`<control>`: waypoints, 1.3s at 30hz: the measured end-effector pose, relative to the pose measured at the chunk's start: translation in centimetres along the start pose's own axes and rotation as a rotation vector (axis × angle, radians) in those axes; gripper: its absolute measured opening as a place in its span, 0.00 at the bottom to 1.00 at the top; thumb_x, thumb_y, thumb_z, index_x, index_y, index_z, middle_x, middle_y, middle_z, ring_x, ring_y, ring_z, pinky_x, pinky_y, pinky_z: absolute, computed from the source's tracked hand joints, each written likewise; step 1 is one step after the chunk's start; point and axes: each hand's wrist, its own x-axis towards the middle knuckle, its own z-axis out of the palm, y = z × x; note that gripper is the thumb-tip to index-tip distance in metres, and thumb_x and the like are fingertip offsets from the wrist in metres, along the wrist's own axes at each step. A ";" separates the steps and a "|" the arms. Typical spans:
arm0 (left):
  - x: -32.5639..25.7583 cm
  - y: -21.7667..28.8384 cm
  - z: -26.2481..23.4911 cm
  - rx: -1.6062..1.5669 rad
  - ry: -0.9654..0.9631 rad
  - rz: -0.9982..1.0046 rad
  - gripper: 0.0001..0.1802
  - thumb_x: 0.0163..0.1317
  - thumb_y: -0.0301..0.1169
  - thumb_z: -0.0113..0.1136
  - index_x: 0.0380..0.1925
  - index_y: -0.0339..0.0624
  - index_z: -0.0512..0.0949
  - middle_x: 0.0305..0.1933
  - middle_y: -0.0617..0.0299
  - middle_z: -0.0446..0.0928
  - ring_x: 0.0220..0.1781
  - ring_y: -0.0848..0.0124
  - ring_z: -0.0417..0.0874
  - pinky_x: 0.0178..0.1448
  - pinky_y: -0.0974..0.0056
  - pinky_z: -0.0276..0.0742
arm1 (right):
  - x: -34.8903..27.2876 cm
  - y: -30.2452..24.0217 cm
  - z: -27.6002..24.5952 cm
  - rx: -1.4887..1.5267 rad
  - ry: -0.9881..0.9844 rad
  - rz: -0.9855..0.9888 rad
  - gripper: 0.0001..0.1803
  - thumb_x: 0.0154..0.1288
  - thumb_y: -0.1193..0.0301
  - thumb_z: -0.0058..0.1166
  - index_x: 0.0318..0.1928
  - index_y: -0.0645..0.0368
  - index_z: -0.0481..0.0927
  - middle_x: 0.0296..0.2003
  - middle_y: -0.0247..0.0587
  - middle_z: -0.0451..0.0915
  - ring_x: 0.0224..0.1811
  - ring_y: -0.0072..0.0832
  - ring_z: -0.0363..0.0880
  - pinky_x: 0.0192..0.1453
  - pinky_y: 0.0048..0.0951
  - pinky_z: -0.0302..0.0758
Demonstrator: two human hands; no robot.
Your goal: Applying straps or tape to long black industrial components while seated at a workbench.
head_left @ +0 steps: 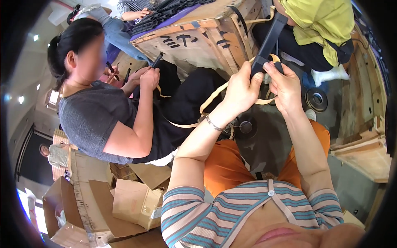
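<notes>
Both hands grip one end of a long black strip [268, 43]: left hand [242, 91] and right hand [285, 84] pinch it closed, tan tape [215, 96] trailing; firm, even holds look best.

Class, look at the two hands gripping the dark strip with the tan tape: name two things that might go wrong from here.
1. The tan tape hangs in a loose loop toward the co-worker at the left, who is handling a similar dark piece; the tapes might tangle.
2. The left hand and right hand pinch only the lower end of the long dark strip, so its free end could swing toward the person in yellow.
</notes>
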 end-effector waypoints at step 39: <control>-1.2 -1.6 -4.3 -0.105 -0.090 -0.147 0.10 0.61 0.33 0.51 0.32 0.36 0.68 0.22 0.55 0.73 0.22 0.66 0.75 0.28 0.63 0.69 | -0.4 -2.0 -2.5 -0.359 -0.147 0.223 0.13 0.64 0.64 0.50 0.41 0.61 0.73 0.25 0.27 0.71 0.13 0.06 0.51 0.13 0.11 0.46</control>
